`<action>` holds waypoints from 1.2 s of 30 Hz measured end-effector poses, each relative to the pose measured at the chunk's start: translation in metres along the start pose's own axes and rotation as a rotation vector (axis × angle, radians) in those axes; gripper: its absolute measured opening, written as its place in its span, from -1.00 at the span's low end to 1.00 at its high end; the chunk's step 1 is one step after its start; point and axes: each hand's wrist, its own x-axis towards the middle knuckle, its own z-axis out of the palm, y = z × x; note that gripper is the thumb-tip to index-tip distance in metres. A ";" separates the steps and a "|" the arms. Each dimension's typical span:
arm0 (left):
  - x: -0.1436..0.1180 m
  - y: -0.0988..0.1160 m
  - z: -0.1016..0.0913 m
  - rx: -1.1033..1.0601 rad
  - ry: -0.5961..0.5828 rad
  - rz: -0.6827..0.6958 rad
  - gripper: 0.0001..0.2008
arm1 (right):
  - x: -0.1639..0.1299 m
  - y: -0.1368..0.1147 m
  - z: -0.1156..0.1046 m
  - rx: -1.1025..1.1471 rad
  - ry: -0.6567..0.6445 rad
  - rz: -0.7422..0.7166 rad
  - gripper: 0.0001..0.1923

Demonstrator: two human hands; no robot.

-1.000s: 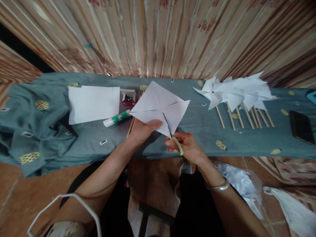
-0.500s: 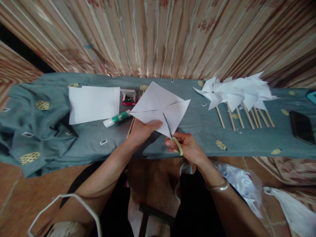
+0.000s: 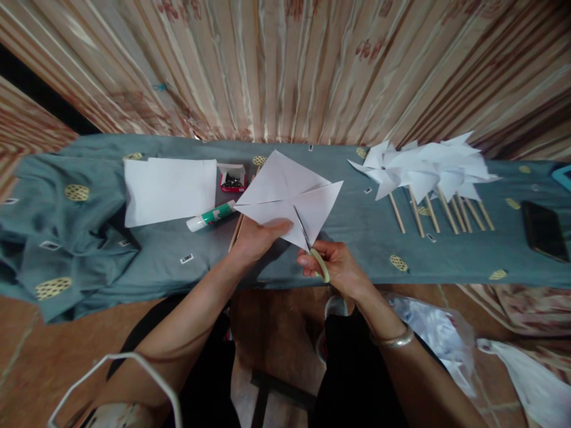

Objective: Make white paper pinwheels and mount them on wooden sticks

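Note:
A white paper square (image 3: 279, 184), creased and slit inward from its corners, is held above the table near its front edge. My left hand (image 3: 261, 239) grips its lower left side, thumb on top and the other fingers hidden beneath. In my right hand (image 3: 332, 261) is a pair of scissors (image 3: 322, 266) with pale green handles. Their blades lie along a line from the paper's near corner toward its middle. Partly under the paper are thin wooden sticks (image 3: 236, 233).
Left of the paper lie a glue stick (image 3: 210, 216), a red box of small metal pins (image 3: 232, 178) and a stack of white sheets (image 3: 172, 191). To the right are several paper pinwheels (image 3: 439, 169) on sticks and a dark phone (image 3: 545, 230). A curtain (image 3: 285, 71) hangs behind the cloth-covered table (image 3: 160, 267).
Both hands, the paper and the scissors keep almost the same position. The whole view has shifted very slightly.

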 end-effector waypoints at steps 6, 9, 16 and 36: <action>-0.002 0.002 0.000 0.010 -0.005 0.008 -0.62 | -0.001 -0.002 0.002 0.031 0.000 0.022 -0.55; -0.001 0.001 0.001 0.011 -0.003 0.002 -0.62 | -0.001 -0.003 0.002 0.043 0.000 0.036 -0.54; -0.001 0.003 0.002 0.019 -0.002 -0.008 -0.62 | -0.001 -0.001 0.000 0.037 -0.026 0.016 -0.57; -0.001 0.001 0.004 0.060 0.016 0.024 -0.67 | 0.002 0.008 -0.004 0.024 -0.020 -0.011 -0.60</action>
